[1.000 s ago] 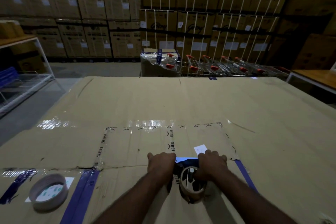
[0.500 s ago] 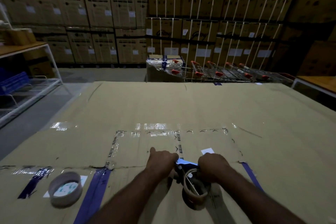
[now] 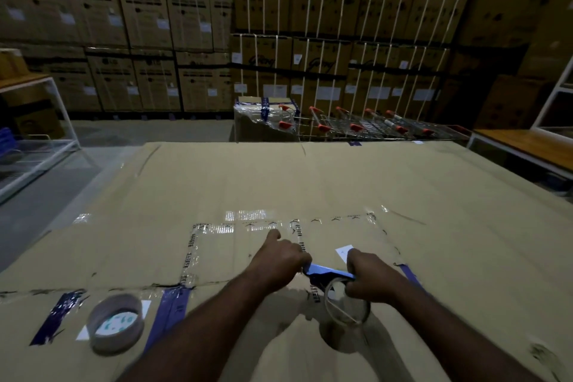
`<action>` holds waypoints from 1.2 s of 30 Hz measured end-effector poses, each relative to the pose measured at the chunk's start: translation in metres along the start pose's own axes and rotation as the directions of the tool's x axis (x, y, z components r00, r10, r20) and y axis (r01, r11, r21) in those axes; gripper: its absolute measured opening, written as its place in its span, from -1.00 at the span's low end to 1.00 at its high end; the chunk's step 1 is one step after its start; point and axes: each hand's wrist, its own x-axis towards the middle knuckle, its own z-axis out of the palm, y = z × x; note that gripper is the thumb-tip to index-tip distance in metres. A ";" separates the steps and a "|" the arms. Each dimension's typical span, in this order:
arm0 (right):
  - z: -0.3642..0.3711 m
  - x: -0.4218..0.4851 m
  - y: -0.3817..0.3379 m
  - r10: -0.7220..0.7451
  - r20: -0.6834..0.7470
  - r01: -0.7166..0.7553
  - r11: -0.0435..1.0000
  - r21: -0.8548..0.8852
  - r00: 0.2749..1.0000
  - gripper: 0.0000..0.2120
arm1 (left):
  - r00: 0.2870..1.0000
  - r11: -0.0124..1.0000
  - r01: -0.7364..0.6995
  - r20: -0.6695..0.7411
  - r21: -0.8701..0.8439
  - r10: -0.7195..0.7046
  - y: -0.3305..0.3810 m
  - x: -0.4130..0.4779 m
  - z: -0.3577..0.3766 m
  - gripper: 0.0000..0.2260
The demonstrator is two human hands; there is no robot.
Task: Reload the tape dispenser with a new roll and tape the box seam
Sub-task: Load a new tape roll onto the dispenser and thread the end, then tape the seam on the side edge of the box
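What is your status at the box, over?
Left hand pressing the front of the blue tape dispenser, index finger out. Right hand gripping the dispenser over its clear roll. Large brown cardboard box underneath. Spare brown tape roll lies clear, left.

LG logo: stacked cartons (image 3: 93,9) back left | printed tape (image 3: 187,257) lettering: unreadable

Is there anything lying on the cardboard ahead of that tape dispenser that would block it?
Nothing visible does. Both hands, left hand and right hand, grip the tape dispenser. Ahead lies only flat box cardboard with old tape and a small white label. The spare roll sits off left.
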 end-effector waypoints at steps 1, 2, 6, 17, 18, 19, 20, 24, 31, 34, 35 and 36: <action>-0.001 -0.004 -0.002 0.025 0.020 -0.026 0.996 0.082 0.999 -0.77 | 0.999 0.999 -0.037 -0.023 0.006 0.037 -0.001 -0.001 0.000 -0.79; -0.001 -0.009 -0.006 0.038 0.044 -0.043 0.989 0.139 0.998 -0.75 | 0.995 0.996 -0.082 -0.049 0.019 0.083 -0.003 -0.002 0.000 -0.79; 0.005 -0.024 -0.018 0.100 0.121 -0.133 0.943 0.304 0.988 -0.61 | 0.942 0.959 -0.244 -0.199 0.146 0.270 -0.016 -0.009 0.001 -0.78; 0.025 -0.113 -0.089 0.311 -0.022 -0.257 0.823 0.507 0.950 -0.75 | 0.846 0.985 -0.141 -0.505 0.102 0.173 -0.047 -0.048 0.011 -0.56; 0.030 -0.123 -0.096 0.348 -0.046 -0.283 0.824 0.491 0.936 -0.67 | 0.855 0.990 -0.126 -0.498 0.064 0.141 -0.042 -0.053 0.015 -0.55; 0.035 -0.130 -0.102 0.380 -0.065 -0.308 0.828 0.468 0.923 -0.62 | 0.865 0.995 -0.101 -0.492 0.021 0.098 -0.036 -0.059 0.020 -0.54; 0.040 -0.135 -0.105 0.405 -0.085 -0.328 0.831 0.449 0.910 -0.63 | 0.870 0.997 -0.073 -0.491 -0.017 0.055 -0.030 -0.064 0.025 -0.54; 0.071 -0.159 -0.117 0.482 -0.109 -0.399 0.815 0.419 0.869 -0.72 | 0.895 0.999 -0.045 -0.445 -0.018 0.032 -0.010 -0.087 0.040 -0.52; 0.106 -0.201 -0.131 0.488 -0.060 -0.436 0.822 0.366 0.871 -0.52 | 0.845 0.813 0.529 0.060 -0.242 -0.532 -0.029 -0.135 0.034 -0.49; 0.120 -0.209 -0.135 0.471 -0.123 -0.404 0.843 0.354 0.874 -0.56 | 0.625 0.279 0.777 0.641 -0.564 -0.445 -0.003 -0.153 0.017 -0.39; 0.124 -0.211 -0.138 0.458 -0.146 -0.387 0.853 0.351 0.877 -0.58 | 0.555 0.107 0.827 0.774 -0.552 -0.305 0.009 -0.160 0.010 -0.35; 0.127 -0.214 -0.140 0.450 -0.163 -0.376 0.859 0.348 0.878 -0.58 | 0.508 0.011 0.858 0.846 -0.513 -0.164 0.020 -0.166 0.005 -0.32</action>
